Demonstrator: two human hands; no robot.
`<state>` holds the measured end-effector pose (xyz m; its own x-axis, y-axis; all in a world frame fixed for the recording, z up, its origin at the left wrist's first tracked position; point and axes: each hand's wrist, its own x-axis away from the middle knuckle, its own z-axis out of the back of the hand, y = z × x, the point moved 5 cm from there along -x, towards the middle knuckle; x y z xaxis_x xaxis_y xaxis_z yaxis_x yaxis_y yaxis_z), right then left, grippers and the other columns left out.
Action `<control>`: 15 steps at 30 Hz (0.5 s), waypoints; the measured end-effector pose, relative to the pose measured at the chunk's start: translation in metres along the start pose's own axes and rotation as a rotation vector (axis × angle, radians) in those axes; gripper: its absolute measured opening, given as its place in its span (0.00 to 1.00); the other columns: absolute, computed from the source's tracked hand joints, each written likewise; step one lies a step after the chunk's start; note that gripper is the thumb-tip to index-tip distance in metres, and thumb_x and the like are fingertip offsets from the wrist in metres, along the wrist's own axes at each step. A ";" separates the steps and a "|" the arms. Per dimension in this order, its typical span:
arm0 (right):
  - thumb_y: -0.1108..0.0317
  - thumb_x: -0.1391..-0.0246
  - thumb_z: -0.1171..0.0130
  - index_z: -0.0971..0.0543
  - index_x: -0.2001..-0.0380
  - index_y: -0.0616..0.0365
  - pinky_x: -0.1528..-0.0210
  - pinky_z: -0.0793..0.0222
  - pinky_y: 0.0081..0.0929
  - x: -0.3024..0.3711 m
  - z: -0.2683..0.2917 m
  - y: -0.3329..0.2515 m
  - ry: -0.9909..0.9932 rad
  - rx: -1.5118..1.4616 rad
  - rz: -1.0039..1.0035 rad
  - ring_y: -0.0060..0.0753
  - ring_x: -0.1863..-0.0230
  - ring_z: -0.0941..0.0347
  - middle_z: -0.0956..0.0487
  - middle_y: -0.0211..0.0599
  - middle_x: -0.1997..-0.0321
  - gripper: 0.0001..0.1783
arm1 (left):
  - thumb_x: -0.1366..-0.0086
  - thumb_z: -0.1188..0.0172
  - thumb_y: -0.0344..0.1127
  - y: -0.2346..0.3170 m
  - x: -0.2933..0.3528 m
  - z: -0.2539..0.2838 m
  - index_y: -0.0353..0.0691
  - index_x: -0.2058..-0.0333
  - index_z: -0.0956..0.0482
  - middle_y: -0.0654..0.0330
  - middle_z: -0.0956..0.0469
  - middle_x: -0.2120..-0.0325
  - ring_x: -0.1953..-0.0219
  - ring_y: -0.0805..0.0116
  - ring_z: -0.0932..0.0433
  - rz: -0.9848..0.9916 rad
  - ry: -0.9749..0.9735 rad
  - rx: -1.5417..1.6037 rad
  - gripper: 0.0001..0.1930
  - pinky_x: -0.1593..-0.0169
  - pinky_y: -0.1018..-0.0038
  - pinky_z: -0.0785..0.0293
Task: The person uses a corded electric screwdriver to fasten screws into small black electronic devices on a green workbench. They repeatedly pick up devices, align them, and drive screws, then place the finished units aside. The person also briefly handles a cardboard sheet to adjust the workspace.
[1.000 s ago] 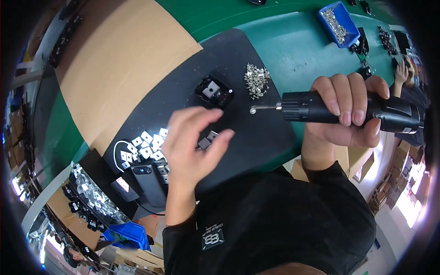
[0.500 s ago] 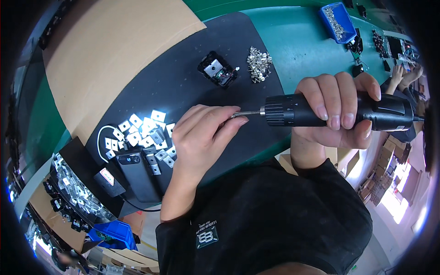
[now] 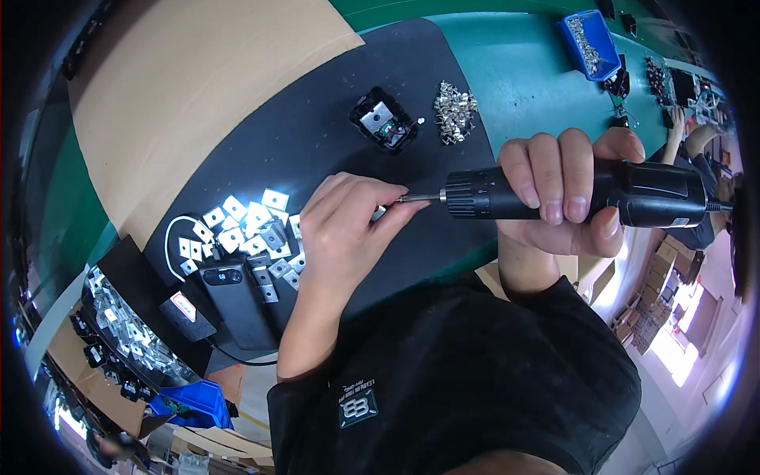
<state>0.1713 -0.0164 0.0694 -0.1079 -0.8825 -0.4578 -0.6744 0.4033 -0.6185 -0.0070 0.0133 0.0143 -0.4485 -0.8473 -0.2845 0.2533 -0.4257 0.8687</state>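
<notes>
My right hand (image 3: 558, 186) is wrapped round a black electric screwdriver (image 3: 649, 190) held level, its cord leading off to the right. The metal bit (image 3: 423, 197) points left and its tip ends between the thumb and forefinger of my left hand (image 3: 352, 229). Those fingers are pinched closed. A bit of bright metal peeks out by the thumb, too small to name. Beyond my hands, a black open housing (image 3: 385, 119) with a silver plate, a small circuit board and wires lies on the dark mat. Right of it is a heap of silver screws (image 3: 454, 113).
Square metal plates (image 3: 257, 215) lie scattered left of my left hand, beside a black power bank (image 3: 237, 305) with a white cable. A black bin (image 3: 134, 317) of metal pieces stands farther left. A blue box (image 3: 592, 47) of screws sits far right. Cardboard (image 3: 198, 71) covers the far left.
The screwdriver and my right hand have shifted slightly left, and the bit has come closer in between my left fingertips. The view has moved a little.
</notes>
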 end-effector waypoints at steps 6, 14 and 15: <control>0.66 0.46 0.42 0.33 0.42 0.39 0.61 0.40 0.20 -0.004 0.009 0.003 0.034 0.019 0.024 0.17 0.70 0.36 0.32 0.20 0.73 0.27 | 0.61 0.23 0.33 0.004 -0.012 0.010 0.36 0.60 0.21 0.52 0.21 0.58 0.57 0.56 0.23 -0.178 0.051 -0.158 0.27 0.52 0.66 0.28; 0.56 0.46 0.36 0.37 0.41 0.34 0.59 0.37 0.30 -0.015 0.020 0.013 0.128 0.234 0.199 0.23 0.70 0.34 0.31 0.22 0.70 0.31 | 0.65 0.23 0.32 -0.026 -0.031 -0.012 0.44 0.44 0.31 0.55 0.30 0.49 0.45 0.54 0.33 0.073 -0.070 -0.388 0.43 0.41 0.60 0.42; 0.57 0.47 0.35 0.37 0.41 0.35 0.59 0.36 0.31 -0.014 0.020 0.015 0.142 0.255 0.212 0.24 0.69 0.33 0.30 0.22 0.70 0.32 | 0.65 0.24 0.32 -0.026 -0.031 -0.012 0.45 0.45 0.30 0.56 0.30 0.50 0.46 0.54 0.33 0.076 -0.076 -0.394 0.43 0.42 0.60 0.42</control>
<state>0.1773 0.0072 0.0534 -0.3385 -0.7903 -0.5107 -0.4237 0.6127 -0.6672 0.0109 0.0472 -0.0045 -0.4740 -0.8616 -0.1817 0.5908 -0.4642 0.6599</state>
